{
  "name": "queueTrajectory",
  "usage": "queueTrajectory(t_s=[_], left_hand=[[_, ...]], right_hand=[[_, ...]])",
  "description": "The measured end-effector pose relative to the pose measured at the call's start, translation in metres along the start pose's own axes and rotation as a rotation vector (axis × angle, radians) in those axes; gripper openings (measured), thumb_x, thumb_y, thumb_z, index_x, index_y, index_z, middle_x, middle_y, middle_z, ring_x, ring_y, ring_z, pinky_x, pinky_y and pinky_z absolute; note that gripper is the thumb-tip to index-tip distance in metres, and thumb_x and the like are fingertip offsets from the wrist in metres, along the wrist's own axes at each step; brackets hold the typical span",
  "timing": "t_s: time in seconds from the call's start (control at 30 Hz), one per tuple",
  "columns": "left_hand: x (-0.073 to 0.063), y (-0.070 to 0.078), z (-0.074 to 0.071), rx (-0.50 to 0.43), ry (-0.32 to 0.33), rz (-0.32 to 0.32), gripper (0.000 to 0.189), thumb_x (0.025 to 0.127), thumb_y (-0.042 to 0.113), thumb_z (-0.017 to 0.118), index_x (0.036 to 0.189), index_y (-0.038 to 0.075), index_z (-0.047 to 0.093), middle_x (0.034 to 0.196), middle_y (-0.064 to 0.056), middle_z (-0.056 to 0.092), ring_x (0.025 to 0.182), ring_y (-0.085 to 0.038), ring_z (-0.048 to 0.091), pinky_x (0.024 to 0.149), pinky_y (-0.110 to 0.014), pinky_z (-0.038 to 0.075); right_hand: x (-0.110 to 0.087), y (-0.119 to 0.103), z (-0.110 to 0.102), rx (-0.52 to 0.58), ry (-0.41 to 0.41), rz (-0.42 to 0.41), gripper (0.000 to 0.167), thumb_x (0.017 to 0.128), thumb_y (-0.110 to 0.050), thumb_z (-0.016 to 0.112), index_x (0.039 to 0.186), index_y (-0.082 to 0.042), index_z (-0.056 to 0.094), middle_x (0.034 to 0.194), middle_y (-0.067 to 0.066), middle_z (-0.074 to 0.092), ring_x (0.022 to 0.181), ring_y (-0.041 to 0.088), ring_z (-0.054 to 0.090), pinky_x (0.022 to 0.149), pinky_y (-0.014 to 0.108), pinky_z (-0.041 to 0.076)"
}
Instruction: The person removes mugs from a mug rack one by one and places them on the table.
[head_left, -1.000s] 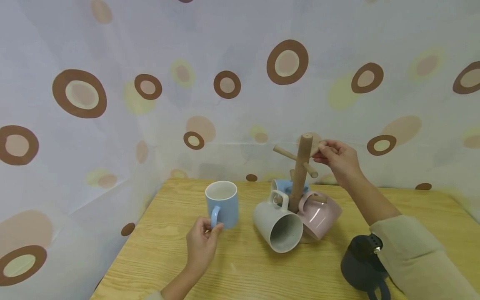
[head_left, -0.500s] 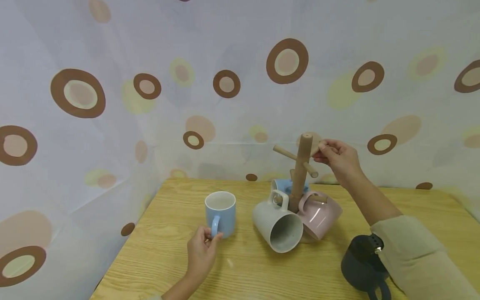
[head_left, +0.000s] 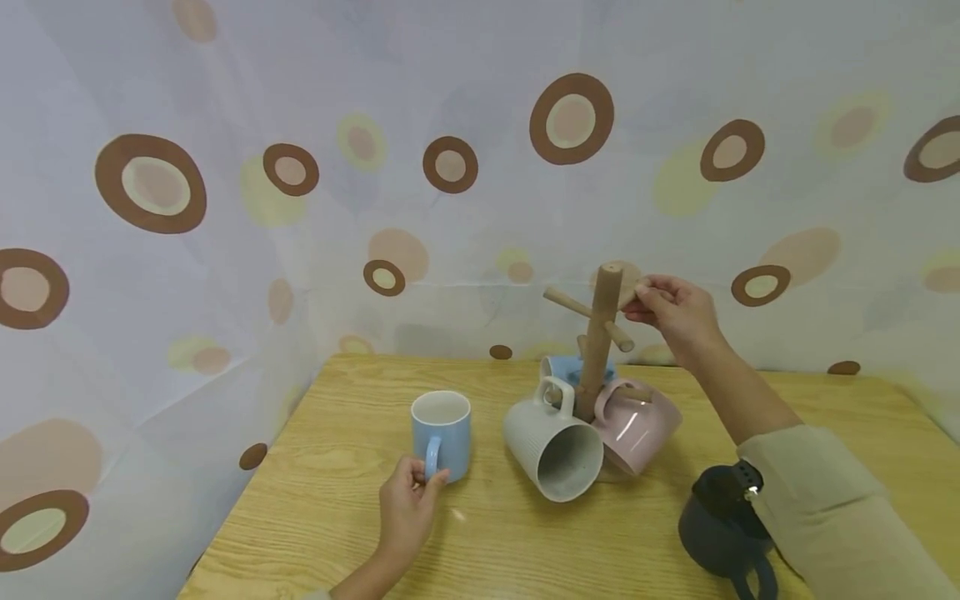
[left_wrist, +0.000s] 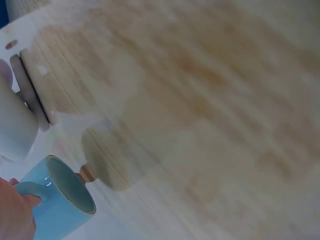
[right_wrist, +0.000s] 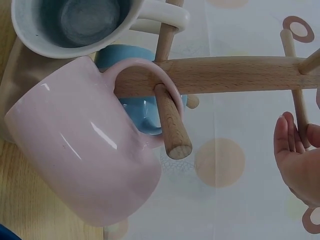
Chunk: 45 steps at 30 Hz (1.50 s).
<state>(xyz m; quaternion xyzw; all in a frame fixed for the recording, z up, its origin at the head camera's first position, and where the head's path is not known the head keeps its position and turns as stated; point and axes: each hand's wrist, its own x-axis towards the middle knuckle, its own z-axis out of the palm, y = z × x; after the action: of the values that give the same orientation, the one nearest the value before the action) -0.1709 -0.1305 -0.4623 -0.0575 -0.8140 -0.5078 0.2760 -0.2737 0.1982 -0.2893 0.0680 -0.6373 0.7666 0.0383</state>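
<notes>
My left hand (head_left: 407,507) pinches the handle of a light blue mug (head_left: 454,442), which is upright, mouth up, left of a wooden mug tree (head_left: 600,333). In the left wrist view the blue mug (left_wrist: 56,217) shows its opening, the fingers at its handle. My right hand (head_left: 681,321) pinches an upper right peg of the tree between thumb and fingers; that peg (right_wrist: 300,112) shows bare in the right wrist view. On the lower pegs hang a ribbed white mug (head_left: 528,429), a pink mug (right_wrist: 85,150) and a second blue mug (head_left: 557,367), mostly hidden behind the post.
A dark mug (head_left: 712,533) with a dark top stands at the right, partly covered by my right forearm and its watch. The wooden table (head_left: 337,467) ends at a wall covering (head_left: 480,92) with printed circles. Two other upper pegs carry no mug.
My left hand has brought the blue mug down and nearer to me, mostly in the first half second. My right hand keeps its hold on the peg, and the hanging mugs stay put.
</notes>
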Motion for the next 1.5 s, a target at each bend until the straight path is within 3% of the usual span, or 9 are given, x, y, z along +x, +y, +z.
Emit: queueTrajectory(t_s=[0.17,0.3,0.63,0.97,1.07,1.27,1.4,1.5], left_hand=[[-0.001,-0.002,0.002,0.034,-0.01,0.031,0.025,0.072,0.0,0.074,0.075,-0.002,0.05,0.064,-0.006,0.057,0.057,0.007,0.042,0.046,-0.013,0.043],[-0.003,-0.002,0.001,0.054,-0.038,0.022,0.025,0.072,0.001,0.074,0.075,-0.002,0.049,0.065,-0.006,0.056,0.057,0.007,0.041,0.045,-0.012,0.041],[-0.005,-0.002,-0.001,0.065,-0.038,0.008,0.026,0.071,0.0,0.074,0.074,-0.001,0.049,0.065,-0.006,0.057,0.06,0.007,0.046,0.049,-0.013,0.047],[-0.005,0.001,-0.004,0.059,-0.049,-0.001,0.027,0.072,0.004,0.075,0.073,-0.001,0.049,0.064,-0.005,0.056,0.058,0.007,0.041,0.046,-0.011,0.041],[-0.003,0.003,-0.005,0.032,-0.08,-0.03,0.027,0.072,0.004,0.075,0.072,-0.001,0.048,0.063,-0.005,0.054,0.057,0.006,0.039,0.046,-0.011,0.038],[0.002,0.004,-0.011,0.012,-0.204,-0.125,0.024,0.074,0.003,0.073,0.074,-0.002,0.049,0.067,-0.008,0.057,0.057,0.004,0.041,0.048,-0.01,0.038],[0.002,0.005,-0.013,0.026,-0.281,-0.144,0.026,0.075,0.004,0.073,0.073,-0.002,0.048,0.069,-0.009,0.059,0.06,0.002,0.045,0.052,-0.012,0.043],[0.002,0.005,-0.013,0.027,-0.301,-0.154,0.028,0.074,0.004,0.074,0.07,-0.001,0.047,0.067,-0.008,0.058,0.059,0.002,0.044,0.052,-0.013,0.042]], right_hand=[[-0.002,-0.001,0.001,-0.016,0.015,0.009,0.016,0.094,-0.013,0.052,0.108,-0.006,0.048,0.075,-0.008,0.066,0.071,0.004,0.064,0.07,0.015,0.053],[-0.003,0.001,0.001,-0.015,0.017,0.011,0.012,0.094,-0.013,0.051,0.105,-0.008,0.048,0.075,-0.007,0.066,0.071,0.004,0.064,0.069,0.015,0.054],[-0.004,0.001,0.003,-0.007,0.016,-0.001,0.013,0.094,-0.013,0.052,0.105,-0.007,0.048,0.075,-0.007,0.067,0.07,0.004,0.065,0.069,0.015,0.054],[-0.004,0.001,0.005,0.016,0.003,-0.002,0.015,0.093,-0.011,0.053,0.106,-0.004,0.047,0.074,-0.007,0.067,0.069,0.004,0.065,0.069,0.015,0.054],[-0.004,0.001,0.005,0.024,0.001,-0.003,0.015,0.093,-0.012,0.053,0.105,-0.006,0.047,0.074,-0.007,0.067,0.069,0.004,0.065,0.069,0.015,0.054],[-0.003,0.001,0.003,0.029,-0.005,0.01,0.016,0.093,-0.012,0.053,0.106,-0.007,0.047,0.075,-0.007,0.067,0.07,0.005,0.065,0.07,0.015,0.054],[-0.003,0.001,0.001,0.03,-0.003,0.015,0.017,0.093,-0.012,0.053,0.107,-0.006,0.046,0.076,-0.007,0.067,0.07,0.004,0.065,0.07,0.015,0.054],[-0.004,0.001,-0.001,0.028,-0.005,0.015,0.019,0.093,-0.012,0.053,0.109,-0.004,0.046,0.076,-0.007,0.067,0.071,0.004,0.065,0.07,0.015,0.054]])
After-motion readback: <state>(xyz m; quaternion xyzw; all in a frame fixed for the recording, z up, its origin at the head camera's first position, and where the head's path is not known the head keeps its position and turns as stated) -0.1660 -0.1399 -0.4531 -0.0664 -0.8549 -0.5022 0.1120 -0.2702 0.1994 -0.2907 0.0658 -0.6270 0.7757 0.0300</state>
